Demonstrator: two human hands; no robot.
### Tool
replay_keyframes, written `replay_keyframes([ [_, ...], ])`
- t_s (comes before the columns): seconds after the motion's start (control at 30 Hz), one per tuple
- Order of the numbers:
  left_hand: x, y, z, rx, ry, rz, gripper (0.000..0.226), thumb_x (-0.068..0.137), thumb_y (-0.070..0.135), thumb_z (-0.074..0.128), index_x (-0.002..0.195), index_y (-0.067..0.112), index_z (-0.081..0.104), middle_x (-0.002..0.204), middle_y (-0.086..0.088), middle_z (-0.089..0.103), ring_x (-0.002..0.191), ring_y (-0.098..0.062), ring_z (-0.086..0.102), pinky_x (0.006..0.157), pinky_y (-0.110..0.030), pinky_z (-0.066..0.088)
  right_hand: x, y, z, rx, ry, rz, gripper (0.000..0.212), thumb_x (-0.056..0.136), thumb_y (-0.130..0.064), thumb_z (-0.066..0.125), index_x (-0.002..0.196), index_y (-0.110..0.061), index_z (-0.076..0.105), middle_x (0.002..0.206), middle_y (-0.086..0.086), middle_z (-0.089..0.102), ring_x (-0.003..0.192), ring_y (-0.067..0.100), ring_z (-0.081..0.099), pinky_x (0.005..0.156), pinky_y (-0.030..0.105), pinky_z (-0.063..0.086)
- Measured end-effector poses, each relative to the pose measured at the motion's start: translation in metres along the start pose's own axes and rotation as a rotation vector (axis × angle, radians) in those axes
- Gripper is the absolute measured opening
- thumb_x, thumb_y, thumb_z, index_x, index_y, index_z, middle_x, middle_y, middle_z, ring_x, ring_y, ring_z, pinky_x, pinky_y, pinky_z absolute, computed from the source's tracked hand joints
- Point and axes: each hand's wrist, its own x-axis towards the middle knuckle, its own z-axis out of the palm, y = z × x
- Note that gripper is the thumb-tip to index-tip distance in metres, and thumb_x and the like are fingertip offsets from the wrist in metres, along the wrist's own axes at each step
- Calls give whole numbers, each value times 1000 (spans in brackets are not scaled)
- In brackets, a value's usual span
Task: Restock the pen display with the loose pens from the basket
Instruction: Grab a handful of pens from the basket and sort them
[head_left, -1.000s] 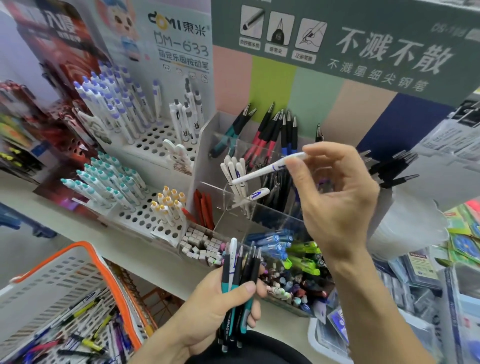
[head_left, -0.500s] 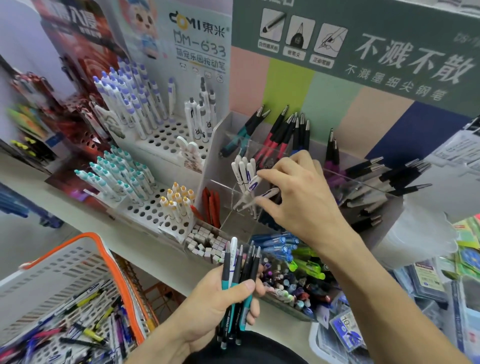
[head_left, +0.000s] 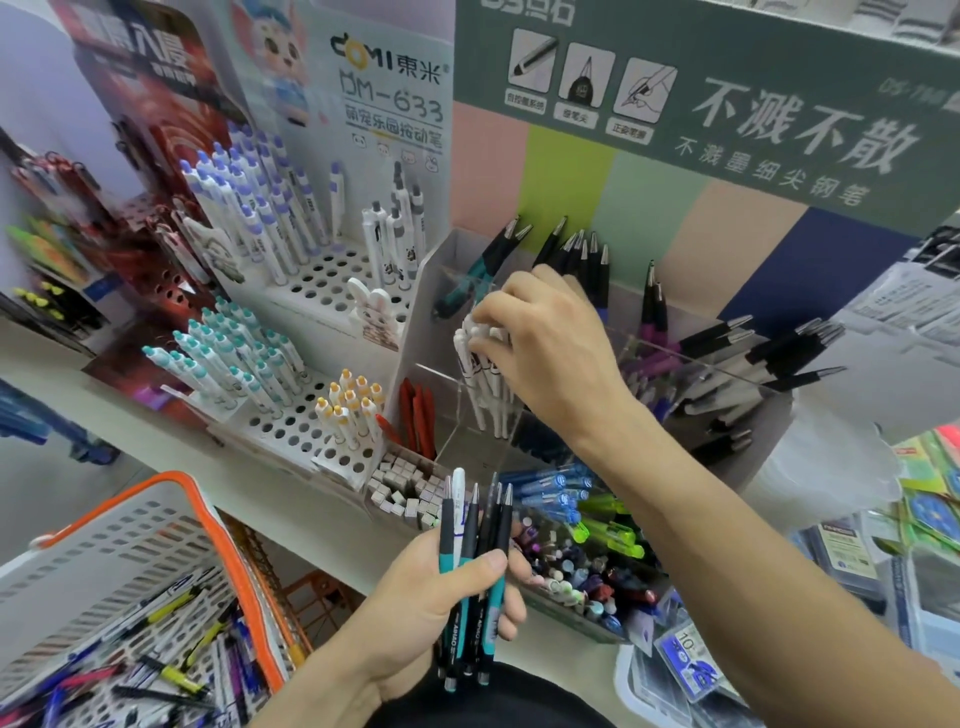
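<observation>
At centre frame, the white pens (head_left: 480, 374) standing in the clear display compartment (head_left: 457, 415) are touched at their tops by the curled fingers (head_left: 488, 317) of the right hand (head_left: 545, 343), reached in palm down. At lower centre, a bundle of pens (head_left: 475, 561) is clasped upright by the left hand (head_left: 431, 618). Loose pens (head_left: 171, 670) lie in the basket (head_left: 171, 499), lower left.

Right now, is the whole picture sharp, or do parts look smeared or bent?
Head view: the middle is fairly sharp, the bundle of pens in the left hand and the right hand at the white pens; the red display at the far left edge is smeared, the basket soft; the wide lens bows the green sign; lighting even, no harsh glare.
</observation>
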Motion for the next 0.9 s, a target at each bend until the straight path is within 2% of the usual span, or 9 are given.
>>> replay_keyframes([
  [0.13, -2, 3, -3, -95, 43, 38, 29, 94, 11, 59, 110, -12, 64, 87, -29, 66, 76, -33, 66, 72, -36, 57, -20, -13, -19, 205, 49, 72, 13, 95, -21, 71, 93, -9, 74, 85, 4, 64, 76, 20, 57, 69, 33, 48],
  [0.27, -2, 0, -4, -254, 79, 70, 30, 95, 5, 61, 122, -9, 59, 105, -29, 67, 84, -36, 67, 71, -41, 59, -55, -27, -37, 481, -92, 261, 9, 95, -18, 72, 102, -13, 75, 86, -6, 65, 73, 10, 59, 67, 18, 47],
  [0.43, 0, 1, -4, -156, 51, 48, 23, 87, 17, 70, 102, -1, 73, 90, -31, 65, 77, -36, 64, 71, -39, 57, -105, -34, -40, 737, -253, 642, 12, 91, -26, 75, 103, -27, 74, 85, -14, 72, 80, 9, 68, 70, 16, 51],
  [0.53, 2, 2, -1, -150, 31, 58, 19, 86, 14, 72, 98, 0, 73, 82, -31, 65, 72, -33, 67, 68, -37, 58, -124, -44, -32, 907, -363, 791, 10, 92, -22, 75, 101, -26, 72, 79, -5, 71, 63, 9, 66, 66, 26, 54],
  [0.6, 3, 2, 3, -134, 6, 55, 23, 85, 15, 74, 101, -2, 72, 85, -33, 66, 74, -34, 68, 69, -37, 59, -133, -45, -28, 1015, -351, 852, 4, 95, -19, 72, 99, -21, 73, 74, -1, 71, 60, 12, 64, 62, 31, 54],
  [0.67, 4, 2, 7, -129, -5, 39, 24, 90, 16, 71, 104, -4, 72, 94, -34, 68, 77, -35, 69, 68, -37, 59, -138, -43, -30, 1052, -292, 885, 8, 97, -17, 69, 101, -20, 75, 80, 1, 74, 68, 11, 67, 63, 30, 54],
  [0.77, 6, 4, 8, -112, -11, -25, 30, 93, 17, 58, 115, -2, 66, 102, -31, 70, 73, -36, 69, 56, -35, 59, -139, -36, -35, 1088, -121, 993, 14, 99, -12, 64, 105, -18, 75, 82, 4, 72, 61, 13, 61, 58, 26, 52],
  [0.83, 5, 5, 10, -88, -27, -38, 32, 95, 17, 57, 121, -2, 61, 102, -30, 70, 62, -32, 67, 44, -30, 54, -138, -31, -39, 1134, -46, 1045, 17, 99, -8, 62, 110, -15, 74, 82, 3, 72, 58, 15, 59, 54, 25, 51],
  [0.9, 5, 6, 10, -82, -16, -22, 31, 95, 15, 65, 119, -4, 61, 102, -28, 69, 48, -25, 60, 35, -25, 45, -137, -26, -42, 1147, -26, 1041, 23, 98, -4, 62, 117, -15, 70, 86, 3, 75, 66, 14, 66, 56, 24, 53],
])
